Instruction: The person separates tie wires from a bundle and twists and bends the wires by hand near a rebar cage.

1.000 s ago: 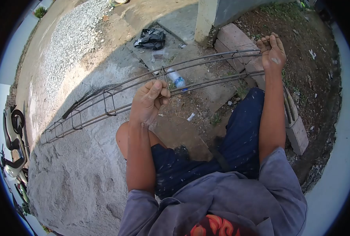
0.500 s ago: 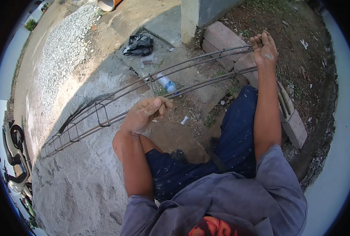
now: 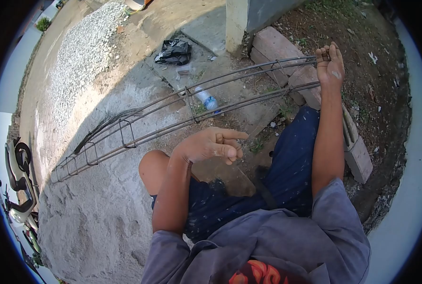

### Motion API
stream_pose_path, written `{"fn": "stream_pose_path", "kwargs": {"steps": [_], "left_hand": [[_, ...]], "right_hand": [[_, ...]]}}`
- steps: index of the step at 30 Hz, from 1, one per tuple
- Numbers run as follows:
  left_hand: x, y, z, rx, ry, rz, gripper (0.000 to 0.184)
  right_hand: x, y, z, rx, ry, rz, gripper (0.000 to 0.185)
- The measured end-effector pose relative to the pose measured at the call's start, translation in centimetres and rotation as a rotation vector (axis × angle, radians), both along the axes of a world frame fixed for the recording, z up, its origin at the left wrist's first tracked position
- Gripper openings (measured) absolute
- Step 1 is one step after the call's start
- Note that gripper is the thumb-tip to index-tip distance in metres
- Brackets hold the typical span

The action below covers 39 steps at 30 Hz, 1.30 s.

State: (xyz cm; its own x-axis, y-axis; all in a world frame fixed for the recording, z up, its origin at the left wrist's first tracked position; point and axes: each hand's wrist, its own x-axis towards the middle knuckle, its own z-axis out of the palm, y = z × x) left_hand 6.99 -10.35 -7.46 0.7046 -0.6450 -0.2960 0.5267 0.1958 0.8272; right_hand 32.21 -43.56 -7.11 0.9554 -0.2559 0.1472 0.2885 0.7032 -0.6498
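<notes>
As I watch from a distance, a grey sand heap spreads across the lower left of the view, while a steel rebar cage stretches slantwise before the person, its long axis rising from low at the left to high at the right. Pale concrete blocks show by its right end, a dark wire bundle lies along its left part, and a plastic bottle shows within its outline near the middle. Of my 2 hands, the right hand is nearer the steel, set at the right end, fingers raised and bent; whether they grip, I cannot tell. My left hand hovers apart on the body side, index finger pointing right, the others curled; the cage lies just outward from it. Whether it pinches anything slender, I cannot tell.
</notes>
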Motion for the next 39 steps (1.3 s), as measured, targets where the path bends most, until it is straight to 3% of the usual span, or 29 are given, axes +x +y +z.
{"fn": "stream_pose_path", "kwargs": {"steps": [3,9,15,18,20,22,27,33,36,39], "left_hand": [[0.2,-1.8,-0.2,0.161,-0.049,-0.203,0.039],[0.1,-3.0,-1.0,0.246,0.056,-0.232,0.032],[0.2,-2.5,-1.0,0.223,-0.143,0.077,0.032],[0.9,-1.8,-0.5,0.265,-0.212,0.316,0.025],[1.0,-1.4,-0.6,0.197,-0.202,0.479,0.025],[1.2,-1.1,-0.7,0.154,-0.190,0.592,0.024],[1.2,-1.2,-1.3,0.200,-0.192,0.636,0.023],[1.0,-2.0,-0.6,0.266,-0.222,0.618,0.027],[1.1,-0.7,-0.7,0.458,-0.246,0.665,0.033],[1.4,0.8,-0.3,0.319,-0.233,0.988,0.038]], "right_hand": [[0.2,-0.5,-0.1,-0.012,-0.006,0.009,0.016],[0.0,-0.1,0.0,-0.028,-0.021,0.024,0.016],[-3.1,4.5,3.0,-0.081,-0.124,0.209,0.031],[-5.2,7.1,3.2,-0.298,-0.164,0.327,0.046],[-7.7,9.7,4.0,-0.687,-0.172,0.469,0.054],[-10.3,12.2,4.3,-0.839,-0.127,0.758,0.055],[-15.3,16.8,2.5,-1.058,-0.102,0.847,0.041],[-15.6,17.8,1.3,-1.027,-0.031,0.725,0.027],[-15.5,17.8,1.2,-0.936,-0.024,0.714,0.023],[-15.8,17.7,2.1,-0.998,0.037,0.828,0.022]]}}
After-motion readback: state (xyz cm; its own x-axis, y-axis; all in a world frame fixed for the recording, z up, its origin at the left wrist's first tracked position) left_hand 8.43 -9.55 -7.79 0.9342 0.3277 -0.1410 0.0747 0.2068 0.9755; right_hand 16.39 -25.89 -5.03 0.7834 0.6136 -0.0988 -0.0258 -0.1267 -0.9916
